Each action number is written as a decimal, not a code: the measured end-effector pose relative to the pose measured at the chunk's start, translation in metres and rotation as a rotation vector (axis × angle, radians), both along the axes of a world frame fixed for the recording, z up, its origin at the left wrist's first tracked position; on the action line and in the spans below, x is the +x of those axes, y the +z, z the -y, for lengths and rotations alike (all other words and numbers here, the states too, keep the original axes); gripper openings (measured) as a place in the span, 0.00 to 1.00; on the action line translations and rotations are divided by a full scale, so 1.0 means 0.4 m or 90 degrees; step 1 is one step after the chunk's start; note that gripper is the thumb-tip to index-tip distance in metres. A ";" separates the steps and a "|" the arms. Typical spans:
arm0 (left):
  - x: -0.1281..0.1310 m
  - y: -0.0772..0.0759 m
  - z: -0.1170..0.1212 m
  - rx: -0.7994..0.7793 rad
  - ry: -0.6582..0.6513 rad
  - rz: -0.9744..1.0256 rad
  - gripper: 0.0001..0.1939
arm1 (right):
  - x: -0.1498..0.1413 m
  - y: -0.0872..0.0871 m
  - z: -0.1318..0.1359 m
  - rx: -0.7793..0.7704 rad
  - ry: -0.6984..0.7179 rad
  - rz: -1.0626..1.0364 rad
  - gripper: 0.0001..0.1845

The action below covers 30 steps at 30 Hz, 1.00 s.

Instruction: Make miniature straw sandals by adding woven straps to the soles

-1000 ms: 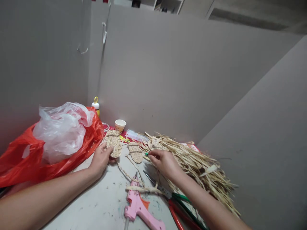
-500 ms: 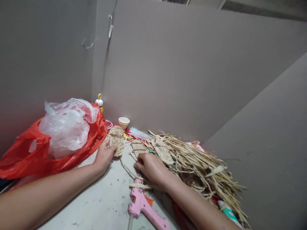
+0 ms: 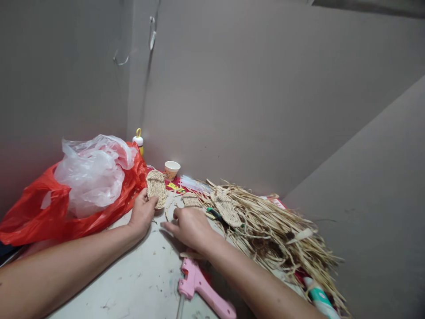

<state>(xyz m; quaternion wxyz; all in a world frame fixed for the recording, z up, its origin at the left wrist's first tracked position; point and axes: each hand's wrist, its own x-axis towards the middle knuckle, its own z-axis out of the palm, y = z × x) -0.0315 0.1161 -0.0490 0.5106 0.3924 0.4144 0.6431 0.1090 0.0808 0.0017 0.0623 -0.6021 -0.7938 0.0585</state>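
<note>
My left hand (image 3: 142, 213) pinches the lower edge of a sole-shaped woven straw piece (image 3: 156, 189), holding it tilted up over the table. My right hand (image 3: 191, 228) is palm-down to its right, with thumb and forefinger apart. A thin straw cord (image 3: 167, 212) loops close to those fingertips; I cannot make out a grip on it. Beneath my right wrist lies a pink glue gun (image 3: 202, 283), its nozzle end partly hidden. Beyond my right hand are another woven piece (image 3: 191, 200), a woven sole (image 3: 227, 208) and dark-bladed scissors (image 3: 215, 215) with green showing.
Long dry straw (image 3: 282, 230) heaps along the right. A red plastic bag (image 3: 36, 208) with a clear bag (image 3: 93, 177) fills the left. At the back stand a paper cup (image 3: 171, 169), a yellow-and-white bottle (image 3: 138, 141) and clear glue sticks (image 3: 194, 184). A teal-and-white tube (image 3: 320, 297) lies front right.
My right hand has moved left toward the cord, and its thumb now stretches out. The woven sole in my left hand has shifted slightly left and turned.
</note>
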 end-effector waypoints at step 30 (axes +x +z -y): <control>-0.005 0.069 0.066 -0.187 -0.447 -0.432 0.11 | 0.285 0.160 0.176 -0.092 -0.246 -1.063 0.16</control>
